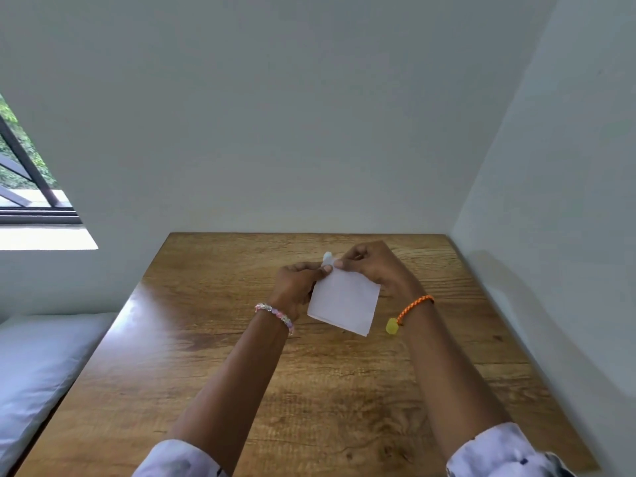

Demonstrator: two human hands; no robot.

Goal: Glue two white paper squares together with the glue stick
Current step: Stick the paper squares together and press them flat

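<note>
While both hands' fingers pinch one white paper square (344, 301), one table (192, 366) lies below.

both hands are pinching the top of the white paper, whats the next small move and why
Probably press and smooth the white paper flat on the wooden table. Left hand and right hand pinch only its top corner, so the rest hangs unpressed. Whether glue is on cannot be seen.

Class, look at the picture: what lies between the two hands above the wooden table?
In the head view, the white paper lies between the left hand and right hand, pinched at its top by both.
</note>
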